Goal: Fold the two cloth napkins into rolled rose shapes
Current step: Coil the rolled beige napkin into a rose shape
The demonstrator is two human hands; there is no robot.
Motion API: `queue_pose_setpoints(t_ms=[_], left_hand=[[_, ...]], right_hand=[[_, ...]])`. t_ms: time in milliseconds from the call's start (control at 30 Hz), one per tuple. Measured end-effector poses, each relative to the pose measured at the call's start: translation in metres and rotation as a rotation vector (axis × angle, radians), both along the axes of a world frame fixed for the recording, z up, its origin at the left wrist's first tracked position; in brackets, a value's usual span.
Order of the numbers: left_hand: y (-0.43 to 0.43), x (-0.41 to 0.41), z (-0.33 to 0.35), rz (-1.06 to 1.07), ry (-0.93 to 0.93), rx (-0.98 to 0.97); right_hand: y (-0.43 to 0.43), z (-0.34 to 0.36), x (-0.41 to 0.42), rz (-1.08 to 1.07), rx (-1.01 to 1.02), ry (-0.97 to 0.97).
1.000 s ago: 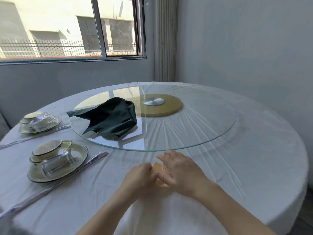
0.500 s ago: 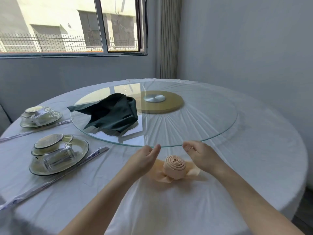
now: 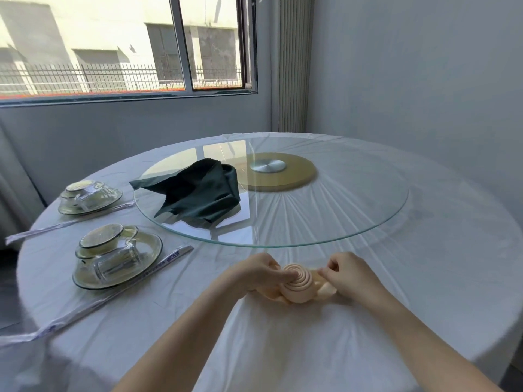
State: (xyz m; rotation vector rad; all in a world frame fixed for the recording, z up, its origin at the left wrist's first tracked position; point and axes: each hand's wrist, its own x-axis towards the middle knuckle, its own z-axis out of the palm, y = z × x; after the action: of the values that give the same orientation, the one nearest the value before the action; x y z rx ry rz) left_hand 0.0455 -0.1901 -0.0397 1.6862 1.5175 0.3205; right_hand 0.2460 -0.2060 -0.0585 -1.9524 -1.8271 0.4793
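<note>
Resting on the white-clothed round desk (image 3: 283, 349), just before the round glass turntable (image 3: 339, 222), the peach cloth napkin rolled into a spiral rose (image 3: 297, 284) is flanked by both hands. Left hand (image 3: 254, 274): grip pressing its spiral. Right hand (image 3: 349, 275): grip pinching a petal fold. The dark green crumpled cloth napkin (image 3: 198, 190) lies unfolded on the turntable.

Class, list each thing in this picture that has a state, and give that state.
peach napkin: rolled into a rose, on the tablecloth
green napkin: unfolded, crumpled on the glass turntable
left hand: touching the roll
right hand: pinching a petal
near cup: upside down
</note>
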Motion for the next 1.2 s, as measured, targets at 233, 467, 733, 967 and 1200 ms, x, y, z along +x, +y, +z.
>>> queue_pose_setpoints(t_ms=[233, 467, 733, 967, 1200], left_hand=[[0.000, -0.001, 0.000, 0.017, -0.007, -0.029], [0.000, 0.003, 0.002, 0.027, -0.030, -0.069], [0.002, 0.005, -0.002, 0.026, 0.012, -0.073], [0.006, 0.008, -0.003, 0.035, 0.018, -0.075], [0.004, 0.012, 0.002, 0.080, 0.069, -0.076]], right_hand=[[-0.001, -0.002, -0.012, 0.032, -0.002, 0.085], [0.007, -0.002, -0.012, 0.024, 0.024, 0.248], [0.010, -0.005, -0.014, 0.040, 0.109, 0.007], [0.007, 0.000, 0.005, 0.103, 0.077, 0.047], [0.006, 0.000, 0.012, 0.079, 0.064, 0.108]])
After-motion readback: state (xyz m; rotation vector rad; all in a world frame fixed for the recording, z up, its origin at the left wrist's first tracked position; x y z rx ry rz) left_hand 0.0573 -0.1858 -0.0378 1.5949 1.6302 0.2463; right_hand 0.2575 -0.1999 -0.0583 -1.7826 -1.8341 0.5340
